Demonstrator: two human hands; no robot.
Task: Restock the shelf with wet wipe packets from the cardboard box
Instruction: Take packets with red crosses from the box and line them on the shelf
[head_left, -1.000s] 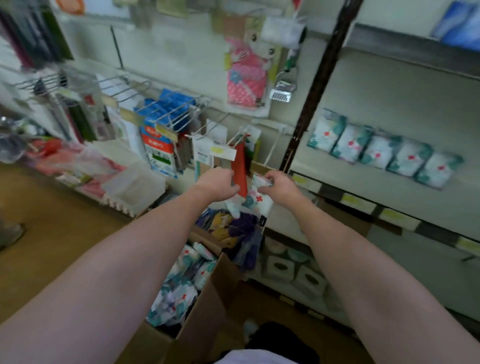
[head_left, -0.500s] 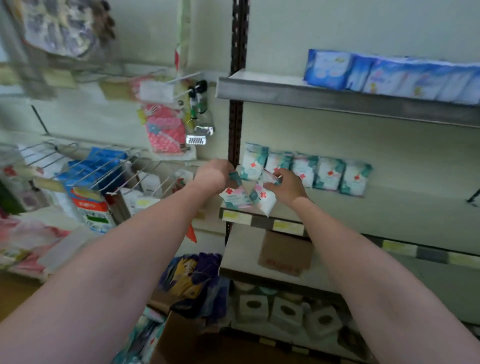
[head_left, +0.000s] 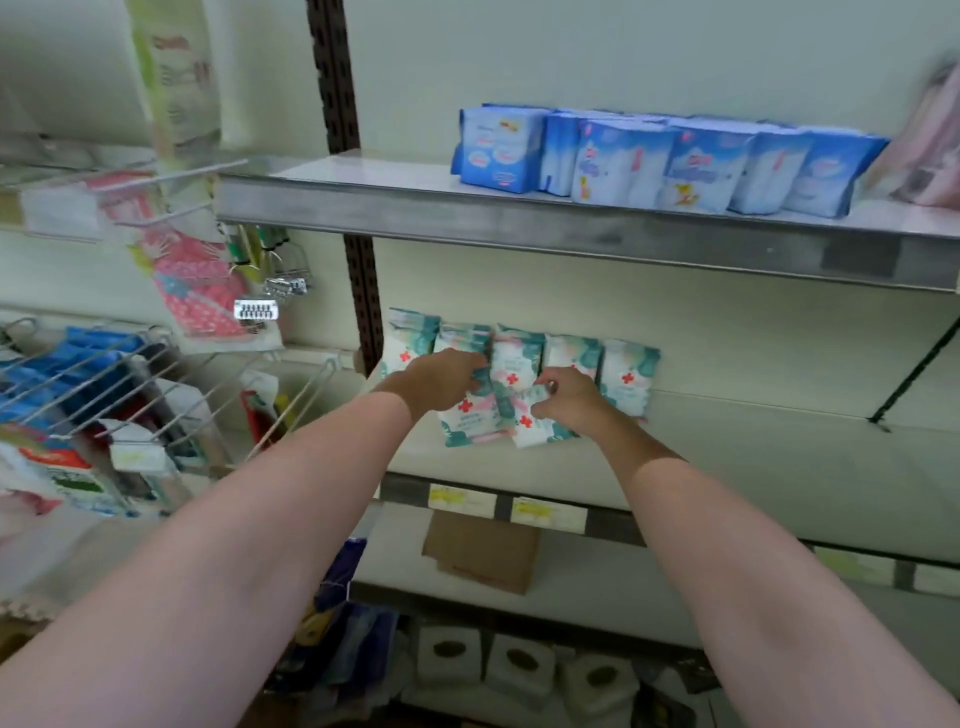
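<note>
At the frame's centre, one white-and-teal wet wipe packet is gripped by the left hand, another by the right hand, over the cream shelf.

Two held wet wipe packets sit on the shelf before the packet row.

You get soft, even indoor light, no hard glare. Upper shelf throws faint shadow on wall below. Left side with wire hooks is smeared by motion blur, pink item at right edge also. Centre sharper. Wide lens bends shelf edges, stretches your forearms.
</note>
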